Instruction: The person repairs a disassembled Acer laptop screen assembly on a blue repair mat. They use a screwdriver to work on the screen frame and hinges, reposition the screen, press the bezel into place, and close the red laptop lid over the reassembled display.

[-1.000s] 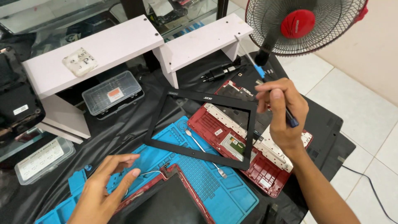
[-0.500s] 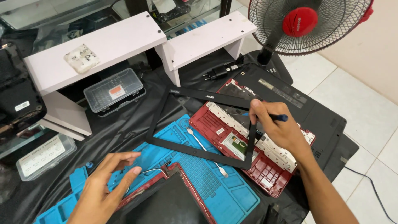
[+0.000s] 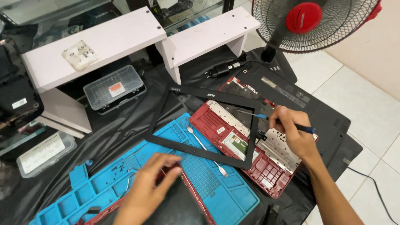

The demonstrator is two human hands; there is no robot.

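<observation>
- my right hand [image 3: 291, 133] is closed round a thin blue-handled screwdriver [image 3: 273, 119], and the same hand pinches the right side of the black bezel [image 3: 200, 152], lifting that side a little.
- the screwdriver's shaft points left, over the bezel's right side and above the red case [image 3: 233, 133].
- my left hand [image 3: 146, 189] rests with fingers curled on the red-edged part [image 3: 189, 191] at the near edge of the view; i cannot tell whether it grips it or only presses down.
- the bezel is a thin, empty rectangular frame, glossy black. its far side lies across the red case, and its near-left corner sits on the blue mat [image 3: 216, 187].
- the red case lies open, with a pale metal plate and small stickers showing inside; its right end is under my right hand.
- a silver spudger [image 3: 206, 150] lies slantwise inside the frame, crossing from the mat's far edge toward its middle.
- room to move: the black cloth [image 3: 125, 121] to the left of the bezel is bare as far as the clear box [image 3: 114, 87]; to the right, the dark panel [image 3: 316, 112] runs out to the table edge, with white tile beyond.
- at the back, two white shelves [image 3: 125, 37] stand near the bezel's far corner, and a fan [image 3: 310, 23] stands just behind the dark panel.
- a black charger [image 3: 223, 68] lies between the shelf and the fan base.
</observation>
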